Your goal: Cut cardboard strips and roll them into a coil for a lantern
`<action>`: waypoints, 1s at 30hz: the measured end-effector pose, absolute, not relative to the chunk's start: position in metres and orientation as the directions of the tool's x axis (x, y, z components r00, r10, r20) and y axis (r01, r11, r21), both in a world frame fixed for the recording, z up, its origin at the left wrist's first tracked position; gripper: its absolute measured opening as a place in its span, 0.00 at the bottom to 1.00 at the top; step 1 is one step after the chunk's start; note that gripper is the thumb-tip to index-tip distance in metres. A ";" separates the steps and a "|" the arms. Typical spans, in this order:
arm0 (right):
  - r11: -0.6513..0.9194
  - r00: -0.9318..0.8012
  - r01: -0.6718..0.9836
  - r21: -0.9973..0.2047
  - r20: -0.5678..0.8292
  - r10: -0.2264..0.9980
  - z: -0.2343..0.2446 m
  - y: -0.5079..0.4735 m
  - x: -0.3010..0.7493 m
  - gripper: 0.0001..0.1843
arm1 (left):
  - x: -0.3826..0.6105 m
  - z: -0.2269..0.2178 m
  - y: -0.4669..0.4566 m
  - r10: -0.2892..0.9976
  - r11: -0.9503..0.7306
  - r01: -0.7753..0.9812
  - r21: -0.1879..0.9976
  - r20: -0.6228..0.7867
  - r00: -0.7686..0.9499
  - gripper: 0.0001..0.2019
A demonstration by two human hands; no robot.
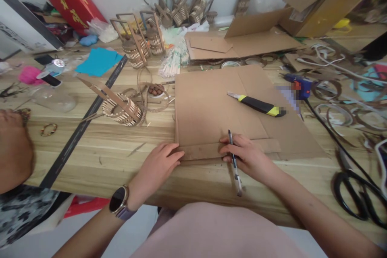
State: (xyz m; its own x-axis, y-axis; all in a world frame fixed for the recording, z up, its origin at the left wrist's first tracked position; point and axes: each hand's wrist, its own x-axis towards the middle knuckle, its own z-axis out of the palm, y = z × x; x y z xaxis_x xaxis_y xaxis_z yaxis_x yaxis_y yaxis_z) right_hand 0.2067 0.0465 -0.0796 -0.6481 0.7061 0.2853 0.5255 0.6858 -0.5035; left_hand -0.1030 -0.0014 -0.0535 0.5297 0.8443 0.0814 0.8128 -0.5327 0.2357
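Pale wood-grain workbench (115, 157), crowded. White wall behind, cartons stacked at upper right.

- Left hand (160, 163), bottom centre: fingers laid out flat and slightly spread, gripping nothing. The tips press on the left end of a narrow cardboard strip (201, 151). Watch on the wrist.
- Right hand (249, 157), just right of it: fingers curled around a pen (234, 165), tip pointing up-frame. The same fingers bear down on the strip's middle.
- The strip lies along the near edge of a large cardboard sheet (211, 109), which lies flat at centre frame. I cannot tell whether the strip is loose or a folded flap.
- Handling, as a judgement: the strip looks light, dry and not slippery. It is probably stiff lengthwise but quick to crease if pinched hard. Best held at the 2 ends or along the long edges, with flat fingers.
- 1 yellow-and-black utility knife (260, 105) rests on the sheet, right of centre and apart from both hands.
- Further out: black scissors (353, 193) at lower right, a long black ruler (81, 127) lying diagonally at left, and a slatted basket (121, 109) beside it.
- Another person shows at the left edge.
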 end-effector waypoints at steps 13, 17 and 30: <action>0.699 -0.648 0.556 -0.450 0.293 0.704 -0.079 0.041 0.203 0.10 | -0.112 -0.060 -0.001 0.823 -0.567 0.795 0.215 0.114 0.556 0.12; 0.701 -0.645 0.560 -0.441 0.299 0.703 -0.078 0.040 0.202 0.11 | -0.114 -0.062 -0.001 0.815 -0.579 0.792 0.195 0.105 0.570 0.13; 0.720 -0.649 0.568 -0.399 0.321 0.690 -0.080 0.036 0.202 0.11 | -0.117 -0.068 -0.001 0.806 -0.591 0.785 0.186 0.105 0.583 0.14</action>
